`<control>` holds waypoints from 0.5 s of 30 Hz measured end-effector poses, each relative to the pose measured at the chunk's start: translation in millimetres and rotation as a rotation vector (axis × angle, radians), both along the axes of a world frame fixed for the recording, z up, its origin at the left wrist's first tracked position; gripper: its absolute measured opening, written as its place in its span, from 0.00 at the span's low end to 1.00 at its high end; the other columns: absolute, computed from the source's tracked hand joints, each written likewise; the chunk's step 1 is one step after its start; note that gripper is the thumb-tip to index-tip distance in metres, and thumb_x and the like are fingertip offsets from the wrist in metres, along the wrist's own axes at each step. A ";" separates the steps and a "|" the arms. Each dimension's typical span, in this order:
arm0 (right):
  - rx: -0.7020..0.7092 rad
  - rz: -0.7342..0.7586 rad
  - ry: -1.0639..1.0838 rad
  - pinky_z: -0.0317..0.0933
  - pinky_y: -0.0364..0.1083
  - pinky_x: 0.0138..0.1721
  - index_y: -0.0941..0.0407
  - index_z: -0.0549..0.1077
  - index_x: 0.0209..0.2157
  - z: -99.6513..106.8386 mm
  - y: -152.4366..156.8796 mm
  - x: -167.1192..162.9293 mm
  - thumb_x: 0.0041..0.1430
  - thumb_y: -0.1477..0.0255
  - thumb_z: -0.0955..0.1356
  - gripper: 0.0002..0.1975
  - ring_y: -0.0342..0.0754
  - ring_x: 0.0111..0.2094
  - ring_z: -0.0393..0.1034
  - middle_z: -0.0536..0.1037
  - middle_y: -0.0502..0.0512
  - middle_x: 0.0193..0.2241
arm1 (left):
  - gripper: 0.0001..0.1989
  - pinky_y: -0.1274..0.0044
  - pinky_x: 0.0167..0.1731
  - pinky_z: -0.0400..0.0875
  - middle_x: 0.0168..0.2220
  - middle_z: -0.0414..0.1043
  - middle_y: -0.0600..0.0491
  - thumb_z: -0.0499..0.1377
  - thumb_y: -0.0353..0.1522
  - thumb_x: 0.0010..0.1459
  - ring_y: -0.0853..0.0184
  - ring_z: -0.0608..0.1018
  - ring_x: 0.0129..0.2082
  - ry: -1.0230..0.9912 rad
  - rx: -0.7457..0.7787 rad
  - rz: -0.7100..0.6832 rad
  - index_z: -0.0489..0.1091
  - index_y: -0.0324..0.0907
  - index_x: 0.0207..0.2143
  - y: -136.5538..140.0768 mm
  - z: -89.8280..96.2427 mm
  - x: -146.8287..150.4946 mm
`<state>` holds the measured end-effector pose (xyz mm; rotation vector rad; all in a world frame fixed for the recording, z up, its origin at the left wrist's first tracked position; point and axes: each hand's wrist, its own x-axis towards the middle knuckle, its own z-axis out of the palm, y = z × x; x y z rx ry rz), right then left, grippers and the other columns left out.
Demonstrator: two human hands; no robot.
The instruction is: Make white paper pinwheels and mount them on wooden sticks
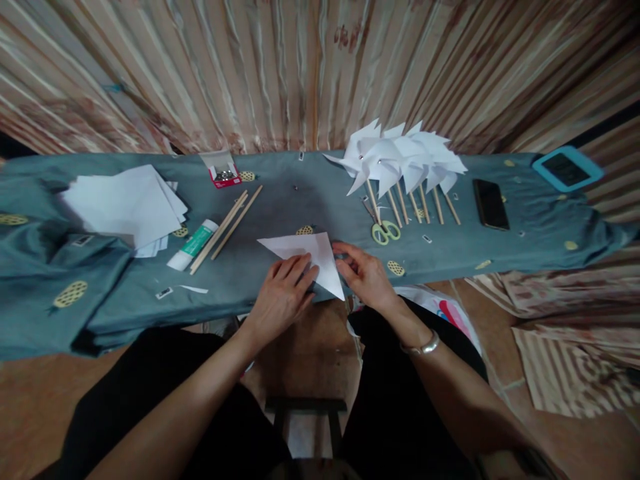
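A white sheet of paper [326, 261], folded into a triangle, lies near the front edge of the cloth-covered table. My left hand [286, 287] rests on it, fingers stretched out and pressing it down. At the paper's right edge is my right hand [369, 275], with fingers bent a little and apart; whether they touch the edge is hard to tell. Left of the paper lie several wooden sticks [220, 230] and a glue stick [193, 245]. Green-handled scissors [385, 232] lie beyond my right hand.
Finished white paper pinwheels [400, 157] on sticks lie at the back right. A stack of white paper [125, 207] and a small red box of metal pins [225, 175] are on the left. A phone [491, 204] and a blue-framed device [567, 168] lie far right.
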<state>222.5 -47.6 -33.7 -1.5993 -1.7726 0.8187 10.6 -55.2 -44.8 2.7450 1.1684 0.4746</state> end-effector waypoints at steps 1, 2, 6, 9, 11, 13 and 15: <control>-0.026 -0.008 0.053 0.69 0.46 0.33 0.54 0.72 0.51 -1.5 0.2 0.1 0.60 0.70 0.64 0.17 0.46 0.28 0.74 0.82 0.54 0.38 | 0.21 0.58 0.52 0.66 0.58 0.66 0.35 0.60 0.30 0.59 0.49 0.69 0.57 -0.004 0.002 0.005 0.67 0.36 0.54 0.3 0.6 1.8; -0.051 -0.017 0.111 0.69 0.45 0.32 0.53 0.72 0.50 -3.4 0.5 0.5 0.60 0.69 0.64 0.17 0.45 0.27 0.74 0.82 0.54 0.39 | 0.20 0.58 0.52 0.67 0.58 0.67 0.36 0.60 0.30 0.59 0.49 0.69 0.57 -0.010 0.004 0.006 0.67 0.36 0.54 0.8 1.0 2.9; -0.108 -0.032 0.287 0.68 0.43 0.28 0.55 0.73 0.49 -10.1 1.0 2.8 0.57 0.68 0.66 0.18 0.42 0.25 0.74 0.81 0.56 0.41 | 0.14 0.60 0.51 0.67 0.53 0.72 0.40 0.58 0.31 0.61 0.52 0.72 0.54 -0.031 0.039 -0.008 0.70 0.37 0.49 3.0 0.9 3.6; -0.118 -0.051 0.308 0.68 0.43 0.27 0.56 0.73 0.48 -12.1 1.5 5.2 0.57 0.66 0.66 0.18 0.42 0.25 0.74 0.81 0.57 0.41 | 0.11 0.62 0.49 0.69 0.50 0.75 0.43 0.55 0.33 0.64 0.54 0.74 0.51 -0.048 0.079 -0.020 0.72 0.39 0.46 5.1 -0.8 2.5; -0.116 -0.066 0.294 0.68 0.43 0.28 0.56 0.73 0.48 -12.7 2.9 7.3 0.57 0.65 0.66 0.18 0.42 0.26 0.74 0.81 0.57 0.40 | 0.11 0.63 0.48 0.69 0.49 0.76 0.44 0.54 0.33 0.65 0.55 0.74 0.50 -0.067 0.105 -0.023 0.73 0.39 0.45 6.3 -2.0 1.8; -0.120 -0.070 0.268 0.68 0.43 0.29 0.55 0.73 0.48 -12.7 4.9 9.6 0.58 0.65 0.66 0.17 0.42 0.26 0.74 0.81 0.56 0.40 | 0.11 0.63 0.48 0.70 0.48 0.76 0.45 0.54 0.32 0.65 0.56 0.75 0.50 -0.084 0.126 -0.030 0.73 0.39 0.44 7.1 -2.9 1.2; -0.098 -0.084 0.198 0.70 0.45 0.31 0.56 0.73 0.49 -12.0 6.9 11.3 0.59 0.66 0.65 0.17 0.44 0.27 0.74 0.81 0.57 0.40 | 0.11 0.63 0.48 0.71 0.48 0.76 0.45 0.54 0.31 0.65 0.55 0.75 0.50 -0.096 0.132 -0.044 0.73 0.38 0.44 7.1 -3.1 0.9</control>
